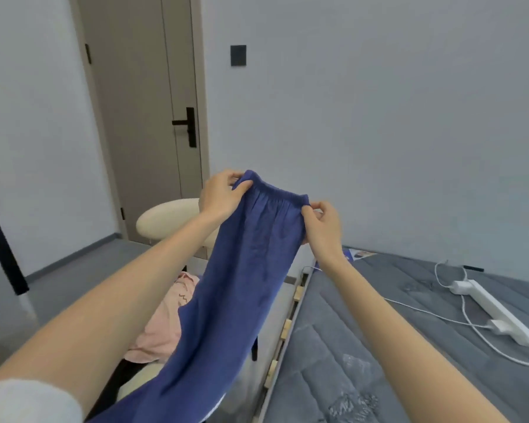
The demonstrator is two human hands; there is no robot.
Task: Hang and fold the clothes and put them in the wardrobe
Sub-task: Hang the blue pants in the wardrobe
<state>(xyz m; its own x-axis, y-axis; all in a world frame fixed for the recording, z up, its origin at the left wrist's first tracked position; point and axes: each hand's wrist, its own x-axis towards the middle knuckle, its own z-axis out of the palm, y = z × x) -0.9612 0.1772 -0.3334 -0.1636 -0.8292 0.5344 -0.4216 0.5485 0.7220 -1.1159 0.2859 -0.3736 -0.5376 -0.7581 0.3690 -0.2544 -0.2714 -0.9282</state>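
Note:
A pair of blue trousers (242, 285) with an elastic waistband hangs in the air in front of me, its legs trailing down toward the lower left. My left hand (222, 195) pinches the left end of the waistband. My right hand (322, 225) pinches the right end. The waistband is stretched between the two hands. A pink garment (162, 322) lies crumpled below, partly hidden behind the trousers and my left forearm.
A grey mattress (394, 346) fills the lower right, with a white power strip (495, 312) and its cable on it. A cream round chair (168, 221) stands behind the trousers. A closed door (141, 117) is in the far wall.

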